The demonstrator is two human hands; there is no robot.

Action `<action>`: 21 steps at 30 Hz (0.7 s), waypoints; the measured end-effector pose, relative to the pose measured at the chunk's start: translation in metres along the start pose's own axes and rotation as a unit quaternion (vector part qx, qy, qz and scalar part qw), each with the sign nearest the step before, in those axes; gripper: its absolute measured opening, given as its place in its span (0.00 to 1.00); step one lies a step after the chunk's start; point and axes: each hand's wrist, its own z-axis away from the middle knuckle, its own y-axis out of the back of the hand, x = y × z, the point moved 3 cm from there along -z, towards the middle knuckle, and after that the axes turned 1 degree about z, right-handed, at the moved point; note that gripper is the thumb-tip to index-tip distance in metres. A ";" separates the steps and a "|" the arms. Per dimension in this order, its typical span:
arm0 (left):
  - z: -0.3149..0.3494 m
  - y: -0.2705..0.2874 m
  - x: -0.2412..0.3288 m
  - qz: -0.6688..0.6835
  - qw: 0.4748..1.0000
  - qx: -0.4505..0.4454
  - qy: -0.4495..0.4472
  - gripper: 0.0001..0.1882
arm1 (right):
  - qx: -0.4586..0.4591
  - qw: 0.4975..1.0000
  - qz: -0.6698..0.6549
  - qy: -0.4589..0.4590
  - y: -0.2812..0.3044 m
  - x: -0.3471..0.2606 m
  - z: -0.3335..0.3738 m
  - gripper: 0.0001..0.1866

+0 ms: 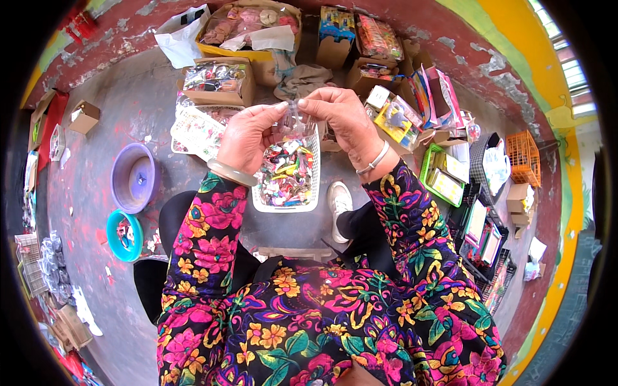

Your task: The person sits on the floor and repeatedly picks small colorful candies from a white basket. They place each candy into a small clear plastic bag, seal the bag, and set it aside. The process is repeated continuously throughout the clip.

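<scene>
A small clear plastic bag (294, 127) is held up in front of me, its top edge pinched between both hands. My left hand (248, 136) grips it with thumb and curled fingers. On the other side, my right hand (346, 122) has thumb and forefinger closed on the same edge. Just below the bag stands a white plastic basket (287, 208), filled with small colourful pieces (283, 174) that look like hair clips; their exact kind is too small to tell. I cannot make out whether anything is inside the bag.
Cardboard boxes (219, 100) of packaged goods line the far side. To the left are a purple basin (117, 177) and a turquoise basin (111, 236) on the floor. A green basket (427, 168), black crates (479, 241) and an orange crate (523, 154) crowd the right.
</scene>
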 end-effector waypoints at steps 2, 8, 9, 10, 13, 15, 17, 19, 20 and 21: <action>0.001 0.000 0.001 0.014 1.000 0.002 -0.013 0.07 | -0.028 0.995 -0.080 -0.051 0.002 0.004 -0.003 0.09; 0.000 0.002 0.004 -0.014 0.998 0.025 -0.059 0.07 | -0.001 0.997 -0.048 -0.054 0.012 0.002 -0.003 0.08; 0.001 0.001 0.004 -0.020 0.997 0.030 -0.061 0.07 | -0.003 0.998 -0.045 -0.047 0.012 0.002 -0.003 0.08; 0.001 0.001 0.004 -0.025 0.997 0.034 -0.064 0.07 | -0.005 0.998 -0.042 -0.040 0.011 0.000 -0.002 0.07; 0.003 0.002 0.004 -0.074 0.992 0.057 -0.085 0.07 | -0.006 1.000 -0.004 0.014 0.006 -0.007 0.001 0.06; 0.001 0.006 0.000 -0.097 0.990 0.056 -0.083 0.08 | 0.010 0.996 0.061 0.062 0.002 -0.010 0.004 0.06; 0.000 0.007 -0.003 -0.088 0.992 0.057 -0.067 0.08 | 0.037 0.981 0.152 0.112 -0.004 -0.012 0.006 0.06; -0.002 0.004 -0.004 -0.048 0.996 0.063 -0.038 0.09 | 0.058 0.988 0.111 0.087 0.001 0.001 0.001 0.07; -0.002 0.004 -0.001 -0.051 0.997 0.053 -0.034 0.10 | 0.066 0.991 0.083 0.076 0.005 0.006 -0.005 0.07; -0.001 0.002 0.001 -0.037 0.998 0.032 -0.025 0.10 | 0.072 0.994 0.055 0.066 0.008 0.009 -0.009 0.07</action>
